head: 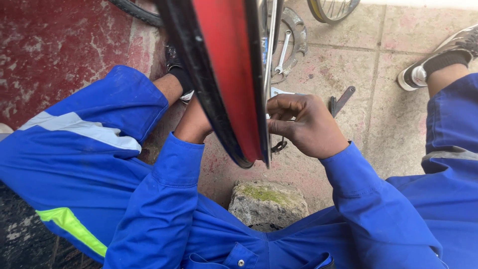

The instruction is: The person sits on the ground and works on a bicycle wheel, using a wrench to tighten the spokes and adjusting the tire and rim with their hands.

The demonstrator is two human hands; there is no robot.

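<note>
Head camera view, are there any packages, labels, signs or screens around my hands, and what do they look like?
None in view: no package, label, sign or screen.
Left hand and right hand are at a red, black-edged bicycle part, over a concrete floor with a spanner.

This looks like an open-air bicycle repair spot, a roadside or yard workshop rather than an indoor one. The ground is worn paving slabs [348,55] with faded red paint, and a rough stone block [268,201] serves as a seat. A spanner [283,52] lies on a chainring [295,37] on the ground, a flat metal tool [343,99] beside it, and wheel rims [331,9] stand at the edge. The person wears blue work overalls [89,169] with reflective strips
</note>
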